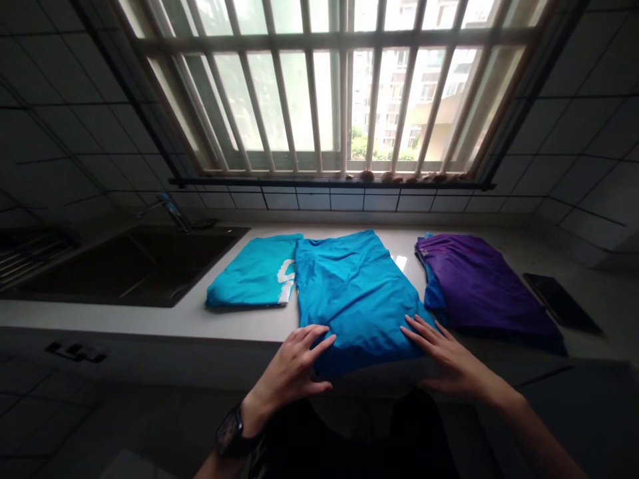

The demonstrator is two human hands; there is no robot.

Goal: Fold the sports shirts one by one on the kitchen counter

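Observation:
A blue garment [357, 286], partly folded and creased, lies on the counter in front of me, its near end hanging over the front edge. My left hand [302, 359] rests at its near left corner, fingers apart and fingertips on the cloth. At the near right corner my right hand [444, 356] has its fingers spread, the tips touching the fabric. To the left, against the blue garment, lies a folded turquoise garment [252, 269] with a white print. A stack of folded clothes with a purple garment [482, 279] on top lies to the right.
A dark sink [120, 266] with a faucet [174, 211] is set into the white counter [239, 322] on the left. A dark phone-like slab [562, 303] lies beyond the purple stack. Behind the counter is a barred window [344, 93] with small objects on its sill.

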